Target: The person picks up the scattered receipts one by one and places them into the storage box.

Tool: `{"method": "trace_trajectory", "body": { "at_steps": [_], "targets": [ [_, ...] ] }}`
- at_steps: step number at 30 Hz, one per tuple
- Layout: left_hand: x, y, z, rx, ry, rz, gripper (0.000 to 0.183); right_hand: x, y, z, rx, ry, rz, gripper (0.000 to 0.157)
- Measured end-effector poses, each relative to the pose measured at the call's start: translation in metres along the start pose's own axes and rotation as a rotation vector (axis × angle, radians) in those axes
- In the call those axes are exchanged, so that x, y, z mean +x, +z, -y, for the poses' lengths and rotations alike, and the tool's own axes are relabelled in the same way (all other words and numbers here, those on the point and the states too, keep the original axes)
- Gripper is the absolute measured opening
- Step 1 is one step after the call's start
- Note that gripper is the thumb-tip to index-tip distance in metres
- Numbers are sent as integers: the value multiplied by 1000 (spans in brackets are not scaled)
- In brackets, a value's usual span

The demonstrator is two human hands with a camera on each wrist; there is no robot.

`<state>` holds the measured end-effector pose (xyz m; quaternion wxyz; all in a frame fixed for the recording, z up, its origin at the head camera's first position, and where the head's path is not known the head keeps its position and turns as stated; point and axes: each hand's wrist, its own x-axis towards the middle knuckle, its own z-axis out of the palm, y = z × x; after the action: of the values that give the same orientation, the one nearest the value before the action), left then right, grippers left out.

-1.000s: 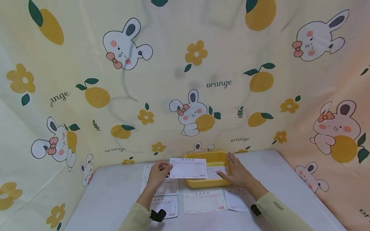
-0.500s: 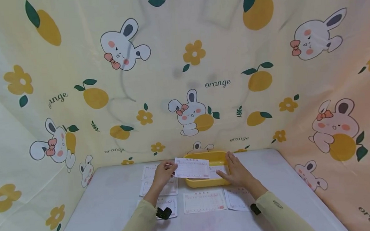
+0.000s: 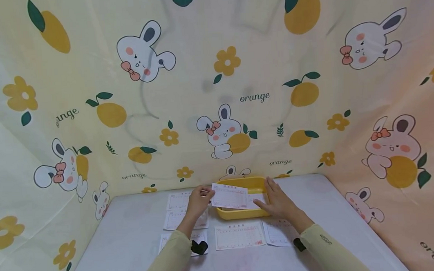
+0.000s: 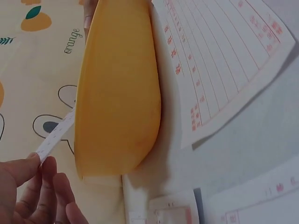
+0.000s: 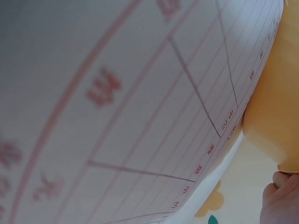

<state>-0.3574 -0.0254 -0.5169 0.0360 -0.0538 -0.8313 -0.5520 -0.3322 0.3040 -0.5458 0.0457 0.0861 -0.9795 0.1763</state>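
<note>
My left hand [image 3: 200,200] pinches a white printed receipt form [image 3: 230,195] by its left end, between thumb and fingers. The form is tilted over the left part of a yellow plastic tray [image 3: 239,215]; in the left wrist view, most of it hides behind the tray's side wall [image 4: 117,93]. Another form [image 3: 257,197] lies inside the tray, partly covered by the held one. At the tray's right end my right hand [image 3: 279,199] rests with its fingers straight along the rim and its thumb reaching in over the inner form.
Two forms [image 3: 235,237] [image 3: 279,232] lie in front of the tray. More forms [image 3: 175,220] lie in a column at the left, partly behind my left arm. A patterned cloth [image 3: 257,129] hangs behind the white table [image 3: 126,238].
My left hand has moved right with the pinched form, bringing it further over the tray and tilting it more. My right hand has stayed at the tray's right end.
</note>
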Motion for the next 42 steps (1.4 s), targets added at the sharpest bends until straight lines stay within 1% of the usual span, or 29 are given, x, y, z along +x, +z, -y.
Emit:
{"method": "trace_trajectory", "body": {
  "at_steps": [3,5,10,13,18,27,34,38,42],
  "targets": [
    [0,5,-1,2,9,-4,18,-1,0,0,16,-3,2,111],
    [0,8,-3,17,2,-6,17,-1,0,1,25,-5,3,111],
    [-2,15,-7,111,-16,-10,14,-1,1,1,23,-10,-6,111],
    [-1,18,-8,149,-22,-14,14,-1,0,2,18,-7,-13,110],
    [-2,20,-12,176,-16,-26,15,-1,-1,2,21,-17,-22,108],
    [-1,23,-10,215,-33,-49,17,-2,-2,1,21,-30,-16,107],
    [-4,19,-10,213,-11,-61,14,-1,-4,1,23,-31,-13,108],
    [-5,15,-7,212,7,-55,14,-1,-3,1,21,-22,-2,109],
    [-6,9,0,213,49,-55,15,-1,-3,3,20,-11,-4,110]
  ]
}}
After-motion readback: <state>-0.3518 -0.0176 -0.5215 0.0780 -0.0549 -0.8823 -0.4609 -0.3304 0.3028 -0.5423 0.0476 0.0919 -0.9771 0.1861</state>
